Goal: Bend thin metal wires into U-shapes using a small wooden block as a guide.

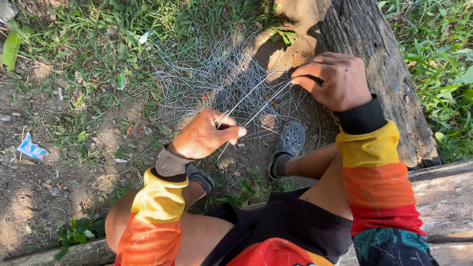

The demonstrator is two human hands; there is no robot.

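- A few thin grey wires [256, 98] run taut between the two hands, slanting from the lower grip up to the higher one.
- The left hand [204, 134] has its grip closed on the near ends of those wires, thumb pressed over them against the curled fingers.
- The right hand [331, 79] pinches the far ends, fingertips closed tight on the strands, up and to the right of the left grip.
- Just beyond both grips lies a loose tangle of the same wire [207, 74], spread over dirt and grass on the ground [64, 113]; the held strands pass above it.
- Below the grips, one dark perforated clog [290, 140] rests flat on the dirt, and the toe of a second shoe [201, 178] shows under the left wrist.
- To the right of the right grip, a weathered log [374, 54] runs away from the person, who sits on a worn plank [443, 197].
- Judged from this, the step in hand is drawing a small bundle straight out of the tangle.
- The next move would call for keeping both pinches firm and the strands even, so none slips back or snags on the pile.
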